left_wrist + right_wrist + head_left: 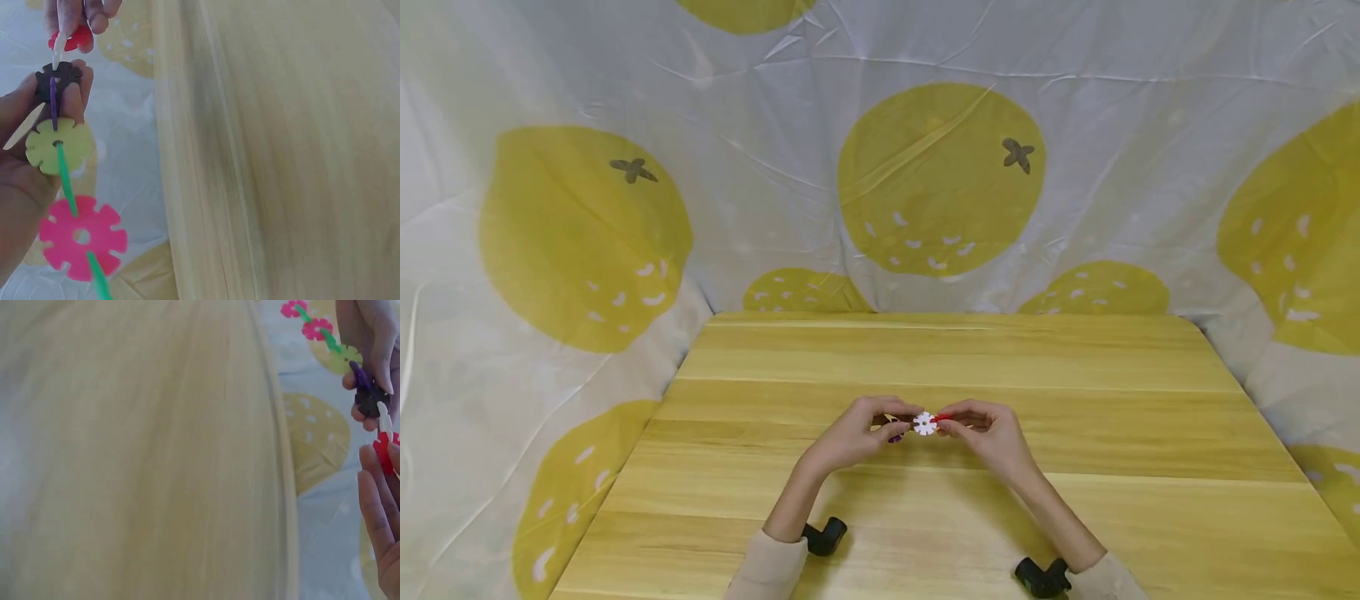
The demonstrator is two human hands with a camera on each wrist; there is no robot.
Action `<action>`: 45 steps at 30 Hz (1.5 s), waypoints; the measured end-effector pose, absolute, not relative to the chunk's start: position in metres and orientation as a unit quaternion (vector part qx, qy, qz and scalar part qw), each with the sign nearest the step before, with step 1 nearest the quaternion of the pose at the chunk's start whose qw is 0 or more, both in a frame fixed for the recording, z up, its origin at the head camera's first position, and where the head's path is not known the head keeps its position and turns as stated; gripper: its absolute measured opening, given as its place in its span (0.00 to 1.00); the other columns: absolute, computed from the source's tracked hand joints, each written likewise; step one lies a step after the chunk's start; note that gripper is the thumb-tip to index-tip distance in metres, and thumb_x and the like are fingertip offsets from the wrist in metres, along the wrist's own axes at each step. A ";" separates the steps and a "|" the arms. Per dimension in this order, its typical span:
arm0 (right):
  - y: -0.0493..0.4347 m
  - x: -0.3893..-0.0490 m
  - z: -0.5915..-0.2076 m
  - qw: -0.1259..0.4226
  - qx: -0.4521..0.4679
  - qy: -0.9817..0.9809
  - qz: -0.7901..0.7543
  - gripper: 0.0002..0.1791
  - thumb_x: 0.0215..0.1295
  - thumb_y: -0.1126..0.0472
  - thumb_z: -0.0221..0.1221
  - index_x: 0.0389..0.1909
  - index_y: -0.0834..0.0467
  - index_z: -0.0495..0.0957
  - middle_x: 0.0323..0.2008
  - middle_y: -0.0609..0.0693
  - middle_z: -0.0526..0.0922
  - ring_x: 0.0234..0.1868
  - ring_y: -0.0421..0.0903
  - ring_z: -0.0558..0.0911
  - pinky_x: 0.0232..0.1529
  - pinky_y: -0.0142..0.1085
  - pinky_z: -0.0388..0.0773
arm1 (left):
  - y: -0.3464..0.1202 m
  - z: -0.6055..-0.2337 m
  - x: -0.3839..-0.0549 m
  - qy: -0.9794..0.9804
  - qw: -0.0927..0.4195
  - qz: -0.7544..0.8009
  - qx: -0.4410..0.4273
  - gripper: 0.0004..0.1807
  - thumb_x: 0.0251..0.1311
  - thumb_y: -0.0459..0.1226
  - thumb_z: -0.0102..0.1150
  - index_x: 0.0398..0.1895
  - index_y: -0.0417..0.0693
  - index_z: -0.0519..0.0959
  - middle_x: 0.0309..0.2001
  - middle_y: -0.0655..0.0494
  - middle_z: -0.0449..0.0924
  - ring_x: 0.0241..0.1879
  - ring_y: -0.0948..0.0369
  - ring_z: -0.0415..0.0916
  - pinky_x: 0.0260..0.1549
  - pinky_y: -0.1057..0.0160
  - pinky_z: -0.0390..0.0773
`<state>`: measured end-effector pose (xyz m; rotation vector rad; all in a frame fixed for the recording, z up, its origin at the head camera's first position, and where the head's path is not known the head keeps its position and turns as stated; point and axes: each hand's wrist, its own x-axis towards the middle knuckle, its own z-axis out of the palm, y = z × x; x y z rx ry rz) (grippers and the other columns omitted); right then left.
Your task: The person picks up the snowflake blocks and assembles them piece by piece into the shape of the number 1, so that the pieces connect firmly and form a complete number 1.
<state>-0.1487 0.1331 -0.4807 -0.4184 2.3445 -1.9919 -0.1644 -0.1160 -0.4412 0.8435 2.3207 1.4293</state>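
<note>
A chain of notched plastic snowflake discs runs between the two hands above the table. My left hand (pixel 850 432) pinches a dark disc (pixel 44 87) near one end. My right hand (pixel 997 435) pinches the red disc (pixel 382 450) at that end. Between them sits a white disc (pixel 919 425), face-on in the head view and slotted between the dark and red ones. In the left wrist view, a purple disc (pixel 54 109), a yellow disc (pixel 40 147), a green disc (pixel 66 178) and a pink disc (pixel 62 240) follow. A pale disc (pixel 24 127) shows edge-on beside the left fingers.
Below the hands lies a wooden table (pixel 925 533). Black wrist-worn devices stick out by the left sleeve (pixel 767 567) and right sleeve (pixel 1105 579). Behind and beside the table hangs a pale cloth (pixel 760 167) with yellow fruit prints.
</note>
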 end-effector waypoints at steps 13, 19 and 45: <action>0.133 -0.146 -0.478 0.018 -0.104 0.741 -0.663 0.27 0.67 0.66 0.68 0.66 0.61 0.74 0.57 0.64 0.80 0.42 0.49 0.90 0.44 0.43 0.89 | -0.107 -0.440 -0.166 0.793 0.125 0.534 0.264 0.27 0.70 0.26 0.60 0.72 0.39 0.72 0.55 0.43 0.84 0.57 0.47 0.82 0.54 0.58 0.84; 0.126 -0.142 -0.482 0.054 -0.104 0.708 -0.696 0.18 0.68 0.66 0.67 0.52 0.70 0.74 0.44 0.60 0.82 0.34 0.53 0.89 0.41 0.51 0.88 | -0.102 -0.447 -0.167 0.779 0.109 0.562 0.255 0.28 0.70 0.25 0.58 0.73 0.39 0.71 0.57 0.41 0.81 0.58 0.47 0.79 0.57 0.52 0.81; 0.112 -0.136 -0.487 0.066 -0.065 0.703 -0.705 0.13 0.65 0.65 0.70 0.48 0.67 0.86 0.43 0.67 0.89 0.35 0.57 0.91 0.40 0.49 0.88 | -0.088 -0.465 -0.168 0.766 0.056 0.595 0.237 0.27 0.69 0.26 0.60 0.71 0.47 0.75 0.54 0.41 0.80 0.57 0.46 0.78 0.65 0.36 0.72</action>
